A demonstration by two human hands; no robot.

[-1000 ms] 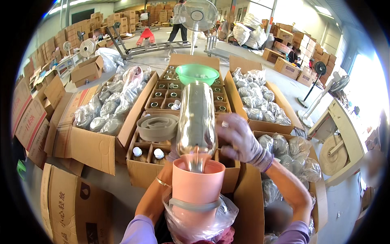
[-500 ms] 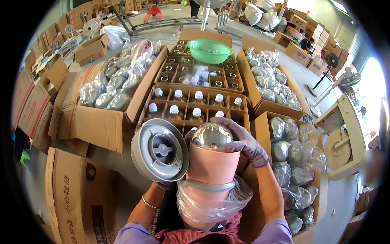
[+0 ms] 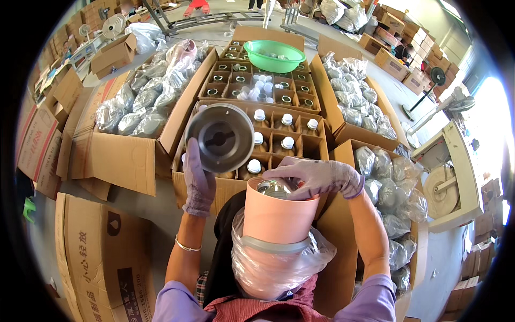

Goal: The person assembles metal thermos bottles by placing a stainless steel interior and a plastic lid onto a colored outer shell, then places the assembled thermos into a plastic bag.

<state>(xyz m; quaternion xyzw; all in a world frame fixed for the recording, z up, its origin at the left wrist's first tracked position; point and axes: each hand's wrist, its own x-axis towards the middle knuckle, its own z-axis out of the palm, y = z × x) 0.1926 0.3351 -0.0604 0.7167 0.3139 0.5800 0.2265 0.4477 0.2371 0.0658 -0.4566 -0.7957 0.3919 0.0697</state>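
Upright before me stands a pink thermos body (image 3: 279, 214) with a grey band, its lower part wrapped in clear plastic. Inside its mouth shows a shiny silver glass liner (image 3: 275, 188), mostly hidden by the wall and my fingers. My right hand (image 3: 322, 176), in a light purple glove, curls over the rim with fingertips on the liner. My left hand (image 3: 199, 185), gloved too, grips a round grey screw base (image 3: 220, 138) by its lower edge, left of the thermos. The base's dark hollow side faces me.
Beyond my hands, a divided carton (image 3: 300, 134) holds white-capped bottles. A farther carton carries a green basin (image 3: 274, 56) and loose white caps (image 3: 261, 88). Open cartons of plastic-wrapped silver pieces (image 3: 147, 99) (image 3: 394, 188) flank both sides. A closed carton (image 3: 102, 252) stands near left.
The silver liner has sunk deeper into the pink body. My left hand has moved up and away with the grey base, turning it over. My right hand has closed in over the mouth.
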